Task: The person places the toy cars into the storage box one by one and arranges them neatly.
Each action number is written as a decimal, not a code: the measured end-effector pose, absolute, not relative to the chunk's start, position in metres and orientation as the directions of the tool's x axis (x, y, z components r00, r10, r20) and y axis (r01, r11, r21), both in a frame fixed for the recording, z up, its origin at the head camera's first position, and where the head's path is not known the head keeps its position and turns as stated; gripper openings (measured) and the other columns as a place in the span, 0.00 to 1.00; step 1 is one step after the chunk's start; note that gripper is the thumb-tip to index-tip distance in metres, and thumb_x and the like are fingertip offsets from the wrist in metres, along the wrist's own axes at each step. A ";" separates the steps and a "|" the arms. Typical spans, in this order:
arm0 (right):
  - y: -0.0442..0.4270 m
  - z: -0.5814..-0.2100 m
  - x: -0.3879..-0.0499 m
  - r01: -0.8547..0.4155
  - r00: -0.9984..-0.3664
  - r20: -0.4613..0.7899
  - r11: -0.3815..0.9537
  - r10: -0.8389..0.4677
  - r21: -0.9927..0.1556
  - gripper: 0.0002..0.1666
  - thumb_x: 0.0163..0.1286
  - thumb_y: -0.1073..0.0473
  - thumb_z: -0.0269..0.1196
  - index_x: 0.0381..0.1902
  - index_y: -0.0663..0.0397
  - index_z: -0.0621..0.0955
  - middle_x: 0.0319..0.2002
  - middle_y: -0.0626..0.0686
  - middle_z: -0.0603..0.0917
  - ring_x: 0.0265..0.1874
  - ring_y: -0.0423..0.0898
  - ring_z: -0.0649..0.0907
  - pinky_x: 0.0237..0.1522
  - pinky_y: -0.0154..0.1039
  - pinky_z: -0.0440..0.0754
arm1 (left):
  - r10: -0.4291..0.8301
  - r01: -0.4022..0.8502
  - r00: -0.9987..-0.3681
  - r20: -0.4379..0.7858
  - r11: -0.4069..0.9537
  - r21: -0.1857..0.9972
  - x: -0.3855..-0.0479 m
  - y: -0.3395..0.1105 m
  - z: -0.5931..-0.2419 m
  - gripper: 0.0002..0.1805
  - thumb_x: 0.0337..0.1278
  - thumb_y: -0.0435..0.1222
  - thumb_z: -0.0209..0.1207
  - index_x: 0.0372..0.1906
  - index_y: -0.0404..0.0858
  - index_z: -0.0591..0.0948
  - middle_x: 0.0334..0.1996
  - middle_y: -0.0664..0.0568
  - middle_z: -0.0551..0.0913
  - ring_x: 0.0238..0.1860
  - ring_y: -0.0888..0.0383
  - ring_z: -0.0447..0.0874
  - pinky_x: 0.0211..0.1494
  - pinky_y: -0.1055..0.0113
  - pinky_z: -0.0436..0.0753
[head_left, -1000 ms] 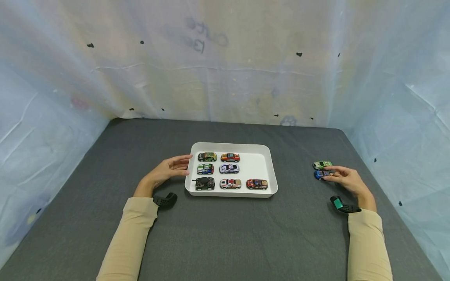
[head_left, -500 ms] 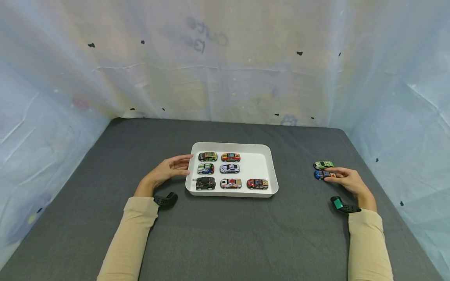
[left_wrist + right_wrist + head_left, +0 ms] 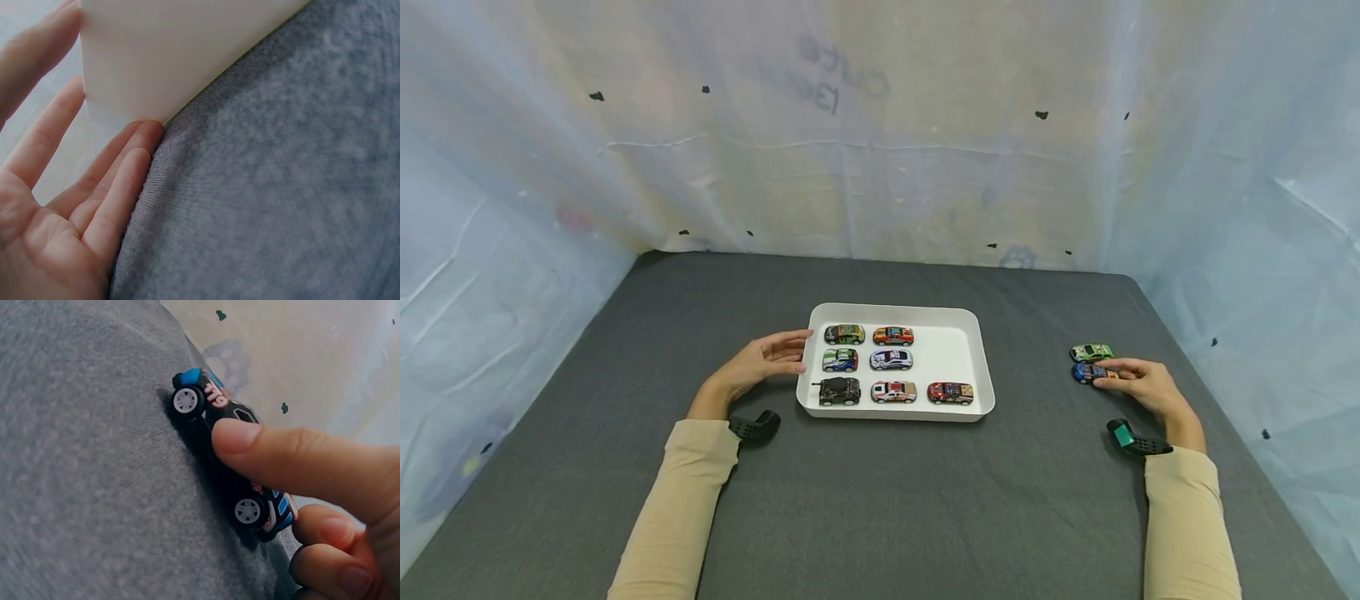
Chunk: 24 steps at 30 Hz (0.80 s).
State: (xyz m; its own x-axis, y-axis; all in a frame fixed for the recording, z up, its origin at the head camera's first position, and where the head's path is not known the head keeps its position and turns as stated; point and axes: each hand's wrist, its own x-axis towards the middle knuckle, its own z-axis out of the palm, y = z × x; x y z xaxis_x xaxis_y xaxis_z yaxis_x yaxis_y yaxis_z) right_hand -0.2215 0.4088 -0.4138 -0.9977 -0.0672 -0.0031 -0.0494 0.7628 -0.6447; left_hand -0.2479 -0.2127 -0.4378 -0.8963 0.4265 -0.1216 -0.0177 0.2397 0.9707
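Note:
A white tray (image 3: 925, 312) holds several small toy cars in rows, among them a dark jeep-like one (image 3: 839, 391) and a red-and-black one (image 3: 951, 393). Beside its left wall is my left hand (image 3: 766, 360), with nearly straight fingertips touching that wall. The left wrist view shows these fingers against the white side of the tray (image 3: 175, 56). Far to the right, my right hand (image 3: 1142, 387) pinches a blue toy car (image 3: 1086, 372). The thumb presses the black side of this car (image 3: 215, 403) in the right wrist view. A green toy car (image 3: 1091, 352) lies just behind it.
A dark grey cloth (image 3: 880, 508) covers the table. Pale plastic sheeting (image 3: 865, 183) hangs behind the table and along both sides. Each wrist wears a black band, the right one (image 3: 1138, 439) with a green patch.

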 end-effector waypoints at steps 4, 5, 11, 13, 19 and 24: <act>0.409 -0.412 -0.221 -0.042 -0.998 -0.008 0.754 -0.063 -0.655 0.27 0.63 0.52 0.68 0.52 0.67 0.81 0.18 0.35 0.65 0.21 0.34 0.64 0.23 0.34 0.61 | 0.429 -0.017 -0.895 -0.121 0.238 0.971 -0.248 -0.213 -0.438 0.43 0.53 0.40 0.68 0.73 0.43 0.62 0.73 0.42 0.63 0.73 0.44 0.63 0.70 0.61 0.74; 0.409 -0.412 -0.221 -0.043 -0.998 -0.008 0.755 -0.063 -0.654 0.27 0.63 0.51 0.68 0.52 0.67 0.81 0.19 0.34 0.66 0.21 0.34 0.64 0.24 0.34 0.61 | 0.429 -0.020 -0.895 -0.122 0.236 0.972 -0.248 -0.213 -0.437 0.43 0.53 0.40 0.68 0.73 0.43 0.62 0.73 0.42 0.63 0.73 0.44 0.63 0.70 0.61 0.74; 0.408 -0.409 -0.221 -0.044 -0.998 0.001 0.754 -0.057 -0.655 0.28 0.63 0.51 0.68 0.52 0.68 0.80 0.19 0.34 0.67 0.21 0.34 0.64 0.23 0.34 0.61 | 0.429 -0.027 -0.894 -0.127 0.233 0.972 -0.248 -0.212 -0.437 0.43 0.52 0.40 0.69 0.73 0.44 0.62 0.73 0.42 0.63 0.73 0.44 0.63 0.70 0.62 0.75; 0.406 -0.407 -0.221 -0.044 -0.998 0.002 0.752 -0.056 -0.658 0.27 0.63 0.51 0.68 0.52 0.67 0.80 0.19 0.34 0.67 0.22 0.34 0.65 0.23 0.34 0.62 | 0.429 -0.024 -0.895 -0.126 0.235 0.972 -0.249 -0.213 -0.438 0.43 0.52 0.40 0.69 0.73 0.44 0.62 0.73 0.42 0.63 0.73 0.44 0.63 0.70 0.61 0.75; 0.397 -0.401 -0.222 -0.041 -0.998 -0.006 0.738 -0.061 -0.674 0.28 0.62 0.50 0.68 0.53 0.66 0.80 0.23 0.32 0.69 0.24 0.33 0.65 0.24 0.34 0.63 | 0.427 -0.027 -0.895 -0.130 0.239 0.971 -0.249 -0.213 -0.438 0.43 0.52 0.40 0.69 0.73 0.44 0.62 0.73 0.42 0.63 0.73 0.44 0.63 0.72 0.58 0.73; 0.387 -0.399 -0.224 -0.036 -0.997 -0.023 0.724 -0.071 -0.689 0.30 0.63 0.49 0.68 0.55 0.66 0.79 0.19 0.32 0.65 0.24 0.31 0.67 0.26 0.32 0.65 | 0.425 -0.023 -0.896 -0.129 0.245 0.969 -0.249 -0.213 -0.437 0.43 0.52 0.40 0.68 0.73 0.44 0.62 0.73 0.42 0.63 0.73 0.44 0.63 0.70 0.60 0.75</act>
State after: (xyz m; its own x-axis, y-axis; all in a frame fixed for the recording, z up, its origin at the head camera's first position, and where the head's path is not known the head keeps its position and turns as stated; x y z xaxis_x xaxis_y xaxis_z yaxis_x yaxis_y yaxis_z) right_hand -0.2242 0.3871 -0.3987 -0.9972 -0.0714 -0.0227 -0.0362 0.7240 -0.6888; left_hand -0.2488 -0.2129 -0.4375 -0.8959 0.4251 -0.1291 -0.0232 0.2453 0.9692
